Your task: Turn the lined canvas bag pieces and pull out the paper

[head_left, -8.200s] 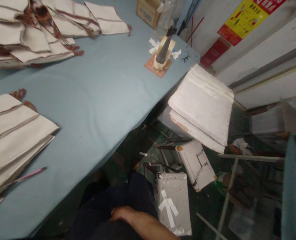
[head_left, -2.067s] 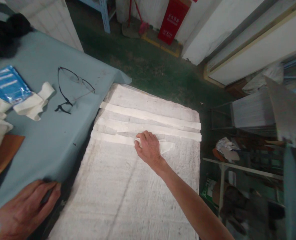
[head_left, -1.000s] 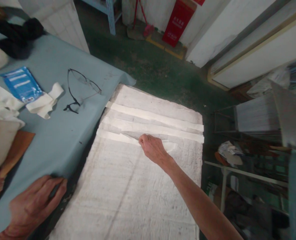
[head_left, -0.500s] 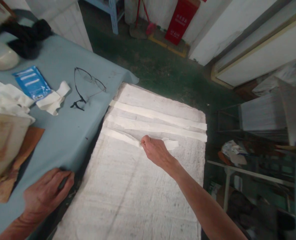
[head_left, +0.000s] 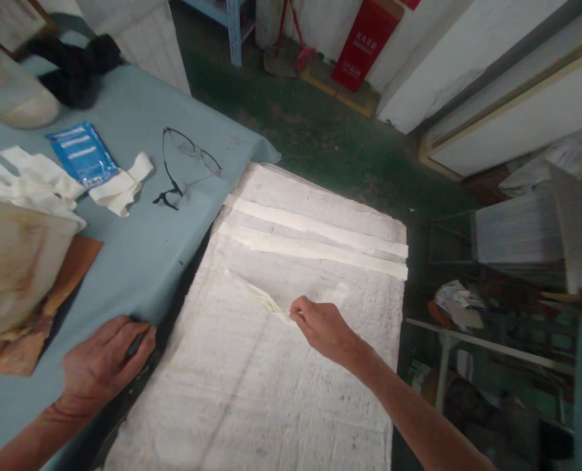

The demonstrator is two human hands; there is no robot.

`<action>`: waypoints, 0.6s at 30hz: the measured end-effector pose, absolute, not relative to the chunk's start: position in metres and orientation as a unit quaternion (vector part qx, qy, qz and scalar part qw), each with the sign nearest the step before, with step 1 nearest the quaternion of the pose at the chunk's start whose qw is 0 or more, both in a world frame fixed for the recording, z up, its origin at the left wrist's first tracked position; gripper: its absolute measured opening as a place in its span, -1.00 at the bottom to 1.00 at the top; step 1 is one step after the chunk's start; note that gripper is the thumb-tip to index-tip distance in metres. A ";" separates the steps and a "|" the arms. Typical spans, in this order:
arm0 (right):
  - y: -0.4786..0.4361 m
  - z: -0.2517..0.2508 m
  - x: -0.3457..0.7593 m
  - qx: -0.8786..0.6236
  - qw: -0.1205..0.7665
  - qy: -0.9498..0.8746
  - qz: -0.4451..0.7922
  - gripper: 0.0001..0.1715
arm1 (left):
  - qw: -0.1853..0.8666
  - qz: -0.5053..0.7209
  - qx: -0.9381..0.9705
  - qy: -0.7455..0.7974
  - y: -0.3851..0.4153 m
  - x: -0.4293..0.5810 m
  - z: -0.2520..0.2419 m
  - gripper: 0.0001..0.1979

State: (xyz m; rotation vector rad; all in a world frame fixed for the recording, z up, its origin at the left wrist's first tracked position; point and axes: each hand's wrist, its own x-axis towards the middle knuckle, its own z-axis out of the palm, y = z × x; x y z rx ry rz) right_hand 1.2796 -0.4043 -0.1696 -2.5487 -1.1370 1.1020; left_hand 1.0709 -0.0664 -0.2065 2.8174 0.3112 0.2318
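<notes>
My right hand (head_left: 325,327) is closed in a pinch on the middle of a cream fabric strip (head_left: 261,297). One end of this strip trails up to the left, and its other end shows past my knuckles; the gripped part is bunched. Under it lies a white cloth-covered board (head_left: 251,366). Two more cream strips lie nearly parallel across its far part, an upper strip (head_left: 315,226) and a lower strip (head_left: 320,252). At the edge of the blue-covered table, my left hand (head_left: 107,360) rests with fingers curled; what they hold, if anything, is hidden.
On the blue-covered table (head_left: 138,261) are eyeglasses (head_left: 192,154), a blue packet (head_left: 83,154), cream scraps (head_left: 35,180) and a stained pale block (head_left: 23,261). A metal rack (head_left: 487,343) stands at the right. A red bin (head_left: 366,42) is by the far wall.
My right hand has drawn the pinched strip toward me, farther from the two lying strips. My left hand keeps its curled pose on the table edge. The view has shifted slightly.
</notes>
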 end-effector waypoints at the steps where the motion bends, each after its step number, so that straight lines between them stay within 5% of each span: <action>1: -0.404 -0.165 1.269 -0.842 0.082 -0.381 0.373 -0.89 | 0.147 0.081 0.980 0.110 -0.067 1.071 -0.207 -0.68; 8: -0.391 -0.130 1.200 -0.830 0.169 -0.361 0.389 -0.88 | 0.152 0.088 0.980 0.098 -0.066 1.070 -0.209 -0.68; 18: -0.400 -0.090 1.117 -0.817 0.420 -0.145 0.368 -0.93 | 0.189 0.030 0.973 0.127 -0.069 1.068 -0.207 -0.69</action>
